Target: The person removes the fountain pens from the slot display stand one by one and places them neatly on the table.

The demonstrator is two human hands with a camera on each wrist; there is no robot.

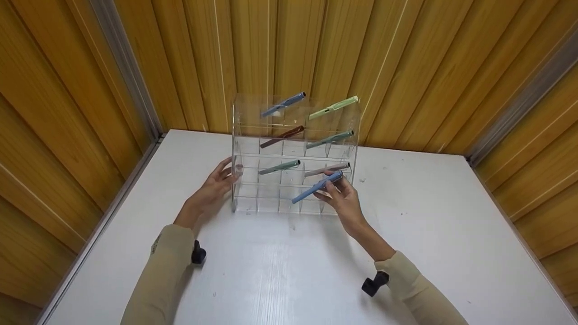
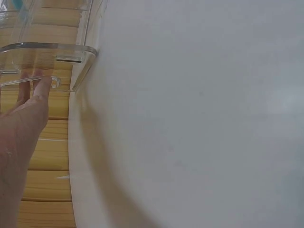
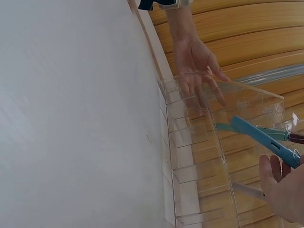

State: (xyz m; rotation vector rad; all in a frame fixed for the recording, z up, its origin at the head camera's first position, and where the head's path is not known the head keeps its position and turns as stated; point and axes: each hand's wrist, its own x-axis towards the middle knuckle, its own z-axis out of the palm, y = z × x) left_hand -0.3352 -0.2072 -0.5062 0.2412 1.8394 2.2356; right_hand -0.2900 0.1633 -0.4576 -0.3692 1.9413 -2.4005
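Head view shows a blue pen (image 1: 311,191) pinched between the right hand's (image 1: 346,204) thumb and fingers, slanting before the lower right of a clear rack (image 1: 268,197). The left hand (image 1: 213,187), fingers loosely extended, touches the rack's left side. Six other pens (image 1: 282,136) sit in the rack, which stands on a white table (image 1: 271,266).

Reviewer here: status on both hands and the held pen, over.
Right hand pinching blue pen, near lower tiers of clear acrylic rack. Left hand at rack's left side. No obstruction visible.
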